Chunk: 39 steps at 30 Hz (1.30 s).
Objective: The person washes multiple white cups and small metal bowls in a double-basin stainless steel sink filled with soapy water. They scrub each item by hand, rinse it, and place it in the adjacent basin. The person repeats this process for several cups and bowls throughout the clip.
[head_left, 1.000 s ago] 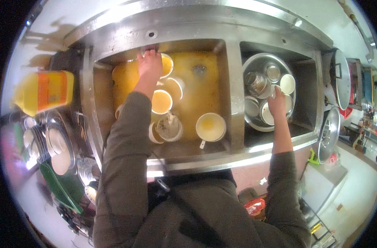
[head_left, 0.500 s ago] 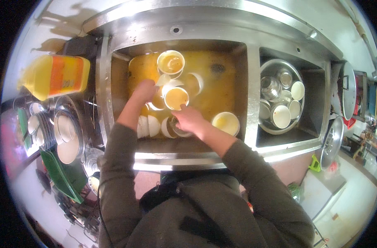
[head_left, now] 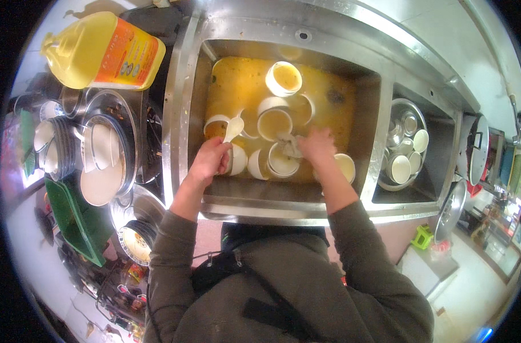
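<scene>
White spoon (head_left: 234,128): in L hand (head_left: 212,156), left of R hand (head_left: 317,146), over murky water (head_left: 237,86).
L grip: fingers curled snug nr handle end.
R grip: blurred; fingers bunched on greyish cloth (head_left: 293,148) at rim of bowl (head_left: 283,164).
Spoon feel: prob. light, stiff, slick if wet, chips if knocked.
Best hold: handle.
Spoon axis: wide end apparently away from person, sl. rightward.
</scene>
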### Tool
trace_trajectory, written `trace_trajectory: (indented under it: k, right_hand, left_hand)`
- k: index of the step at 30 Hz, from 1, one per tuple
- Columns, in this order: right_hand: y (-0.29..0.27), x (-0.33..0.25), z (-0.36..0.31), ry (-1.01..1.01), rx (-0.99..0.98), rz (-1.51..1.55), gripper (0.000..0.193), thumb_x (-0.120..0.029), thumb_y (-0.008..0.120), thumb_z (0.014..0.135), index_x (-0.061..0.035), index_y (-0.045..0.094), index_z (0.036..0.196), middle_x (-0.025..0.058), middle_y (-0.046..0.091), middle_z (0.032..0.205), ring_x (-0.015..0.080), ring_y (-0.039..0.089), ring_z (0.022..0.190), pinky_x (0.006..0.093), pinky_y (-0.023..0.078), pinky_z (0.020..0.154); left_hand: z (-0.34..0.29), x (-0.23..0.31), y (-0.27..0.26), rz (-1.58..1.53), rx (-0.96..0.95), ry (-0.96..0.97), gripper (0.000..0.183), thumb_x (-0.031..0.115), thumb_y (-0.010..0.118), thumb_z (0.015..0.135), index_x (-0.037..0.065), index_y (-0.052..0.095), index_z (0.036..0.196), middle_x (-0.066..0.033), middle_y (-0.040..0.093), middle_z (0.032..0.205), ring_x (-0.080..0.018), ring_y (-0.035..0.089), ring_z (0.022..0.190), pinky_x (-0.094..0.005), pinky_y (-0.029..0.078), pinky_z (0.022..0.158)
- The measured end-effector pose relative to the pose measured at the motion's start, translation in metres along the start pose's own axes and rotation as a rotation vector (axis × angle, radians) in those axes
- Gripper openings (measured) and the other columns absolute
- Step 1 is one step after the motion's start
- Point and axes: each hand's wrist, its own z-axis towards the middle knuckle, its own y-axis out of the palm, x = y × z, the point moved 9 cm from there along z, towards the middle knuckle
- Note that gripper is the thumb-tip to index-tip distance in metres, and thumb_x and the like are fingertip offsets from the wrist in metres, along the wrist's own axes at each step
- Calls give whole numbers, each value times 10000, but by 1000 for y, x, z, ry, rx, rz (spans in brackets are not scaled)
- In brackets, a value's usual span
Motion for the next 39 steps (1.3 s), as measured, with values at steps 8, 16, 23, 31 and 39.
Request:
trace_trajectory:
  k: [8, 16, 23, 31, 39]
  right_hand:
    - [63, -17, 18, 84, 99, 501, 556, -406, 701, 886, -38, 604, 1291, 249, 611, 1290, 425, 567, 1238, 516, 473, 1015]
    - [23, -56, -32, -134, -110, 1287, 433, -145, 674, 907, -43, 588, 1318, 113, 660, 1194, 182, 629, 1053, 309, 520, 863]
    - [39, -55, -36, -130, -5, 1401, 353, -100, 666, 898, -72, 609, 1245, 71, 659, 1128, 174, 623, 996, 306, 522, 813]
    - [-28, -27, -11, -94, 336, 624, 453, -199, 699, 840, -92, 597, 1268, 287, 647, 1113, 465, 659, 996, 497, 542, 875]
    - [60, 42, 77, 132, 195, 61, 624, -336, 726, 858, -15, 521, 1352, 290, 634, 1202, 408, 640, 1136, 480, 496, 1026]
  left_hand:
    - [19, -36, 12, 3, 36, -75, 121, 195, 542, 952, 75, 551, 957, -11, 469, 663, -120, 396, 489, -293, 298, 419]
    - [20, -27, 87, 36, -93, -27, 204, 242, 513, 1008, 67, 599, 1066, -1, 523, 763, -95, 423, 543, -278, 313, 438]
    - [2, -2, 103, 87, -158, 150, 206, 246, 506, 1027, 73, 608, 1073, 16, 529, 736, -90, 464, 624, -266, 373, 543]
    - [-13, -3, 95, 312, -117, 170, 212, 237, 499, 1038, 62, 578, 947, 15, 480, 692, -102, 436, 606, -279, 363, 546]
    - [-8, -26, 76, -236, -98, -20, 221, 292, 501, 1060, 94, 596, 1088, 33, 427, 687, -78, 339, 503, -246, 303, 466]
